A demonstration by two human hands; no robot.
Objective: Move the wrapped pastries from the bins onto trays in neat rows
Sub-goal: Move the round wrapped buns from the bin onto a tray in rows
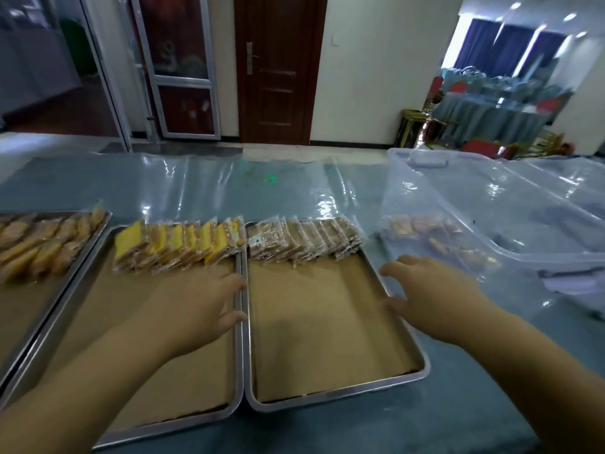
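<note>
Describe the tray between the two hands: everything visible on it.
The tray is shiny metal, rectangular, with rounded corners and a raised rim, lined with brown paper. It lies flat on the blue table, its left rim against the next tray. One row of wrapped brown pastries leans along its far edge; the rest of the paper is bare. The left hand reaches its left rim and the right hand its right rim.
</note>
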